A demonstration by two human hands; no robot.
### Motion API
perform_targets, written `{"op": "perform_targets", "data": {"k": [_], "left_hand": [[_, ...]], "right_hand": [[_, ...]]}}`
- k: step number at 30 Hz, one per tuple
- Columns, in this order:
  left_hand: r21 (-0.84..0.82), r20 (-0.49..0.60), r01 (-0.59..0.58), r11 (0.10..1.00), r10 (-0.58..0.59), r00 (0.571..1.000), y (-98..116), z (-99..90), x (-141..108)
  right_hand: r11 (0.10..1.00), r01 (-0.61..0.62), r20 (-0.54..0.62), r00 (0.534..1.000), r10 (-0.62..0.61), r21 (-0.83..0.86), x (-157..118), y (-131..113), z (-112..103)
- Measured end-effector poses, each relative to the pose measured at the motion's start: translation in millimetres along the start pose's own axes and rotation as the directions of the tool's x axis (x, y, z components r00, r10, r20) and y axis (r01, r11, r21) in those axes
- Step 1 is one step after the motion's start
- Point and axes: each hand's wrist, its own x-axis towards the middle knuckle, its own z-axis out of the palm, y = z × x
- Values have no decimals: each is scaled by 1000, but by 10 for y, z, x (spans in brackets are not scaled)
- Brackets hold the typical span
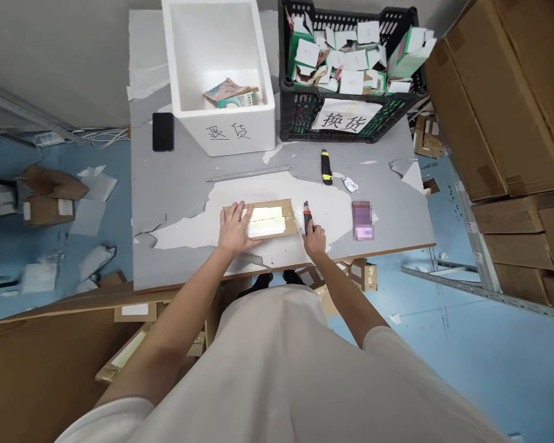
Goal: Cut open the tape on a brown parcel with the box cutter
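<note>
A flat cardboard box (289, 212) with a white label lies on the worn tabletop. My left hand (235, 229) rests on its left end, thumb along the near edge and the other fingers spread over the top. Just right of the box, my right hand (314, 240) grips a red and black utility knife (307, 216) whose tip points away from me. The knife is apart from the box. Farther back lies a second utility knife (326, 167), black and yellow. A purple-pink item (362, 220), blurred out, sits to the right of my right hand.
At the back stand a white foam box (240, 132) holding a few packets and a black crate (300, 114) full of small green-white boxes. A black phone (163, 131) and crumpled foil (349, 184) lie on the table (397, 215). Stacked cartons (503, 123) rise at the right.
</note>
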Motion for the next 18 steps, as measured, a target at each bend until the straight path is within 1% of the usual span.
{"op": "perform_targets", "data": {"k": [2, 5, 7, 9, 11, 14, 18], "left_hand": [[10, -4, 3, 1000, -3, 1000, 2, 29, -21], [16, -19, 6, 1000, -5, 1000, 6, 74, -23], [16, -36, 4, 1000, -4, 999, 12, 95, -10], [24, -41, -1, 1000, 2, 999, 16, 111, 4], [48, -39, -12, 999, 13, 999, 11, 128, 16], [94, -50, -24, 995, 29, 998, -18, 167, 33], [146, -46, 1, 989, 6, 999, -44, 213, 73]], "right_hand": [[999, 26, 2, 1000, -26, -24, 0, 3, -2], [998, 65, -20, 998, -65, 0, -19, 29, -26], [995, 81, -71, 994, -78, 49, -54, 90, -53], [989, 97, -133, 988, -82, 113, -115, 212, -82], [978, 113, -184, 980, -80, 173, -201, 402, -104], [966, 126, -237, 969, -70, 227, -348, 781, -102], [962, 93, -318, 948, -6, 257, -493, 1315, -9]]}}
